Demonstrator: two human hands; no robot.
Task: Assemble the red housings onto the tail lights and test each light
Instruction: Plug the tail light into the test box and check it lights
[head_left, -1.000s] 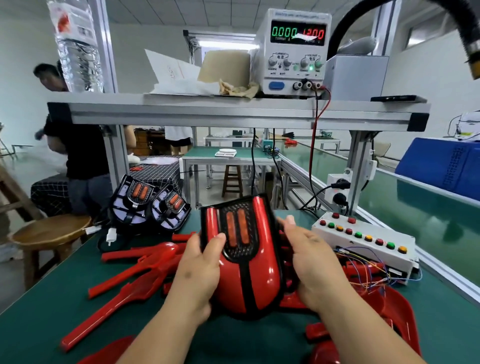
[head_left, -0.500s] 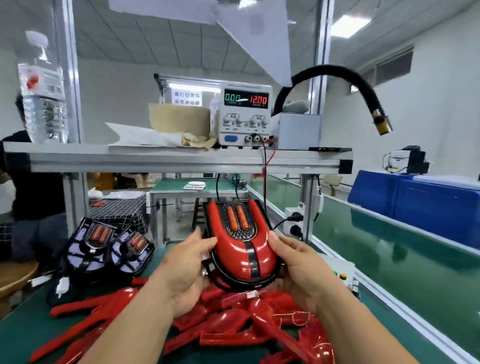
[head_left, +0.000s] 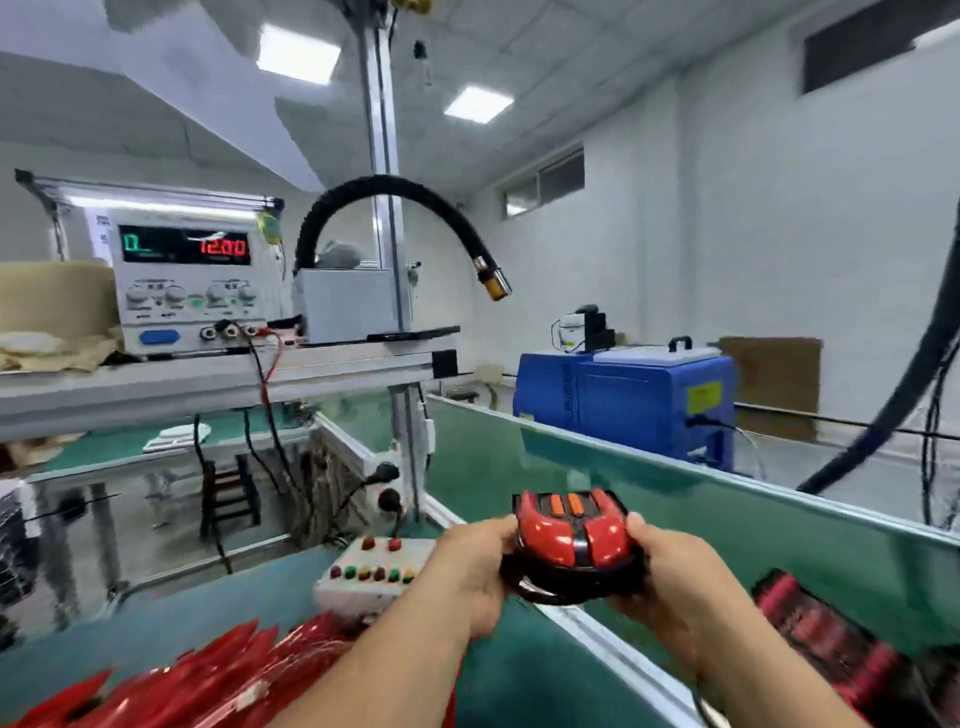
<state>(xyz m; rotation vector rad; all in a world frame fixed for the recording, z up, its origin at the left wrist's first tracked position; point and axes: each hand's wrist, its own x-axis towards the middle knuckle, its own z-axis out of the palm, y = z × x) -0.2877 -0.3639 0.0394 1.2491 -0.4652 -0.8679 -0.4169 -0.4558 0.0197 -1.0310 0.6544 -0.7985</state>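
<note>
Both hands hold one assembled tail light (head_left: 569, 540), red housing over a black base with two orange lenses on top. My left hand (head_left: 475, 569) grips its left side, and my right hand (head_left: 662, 574) grips its right side. The light hangs above the metal rail between the workbench and the green conveyor belt (head_left: 701, 519). A blurred heap of loose red housings (head_left: 218, 680) lies at the lower left. More red and black tail lights (head_left: 831, 639) lie on the belt at the lower right.
A white test box with coloured buttons (head_left: 374, 577) sits left of my hands. On the shelf stands a power supply (head_left: 187, 286) reading 12.00, with red and black leads hanging down. A black flexible hose (head_left: 405, 208) arches overhead. A blue machine (head_left: 623, 405) stands behind the belt.
The view has swung right and up. Both hands have carried the tail light from over the heap of red housings rightward to the conveyor's edge.
</note>
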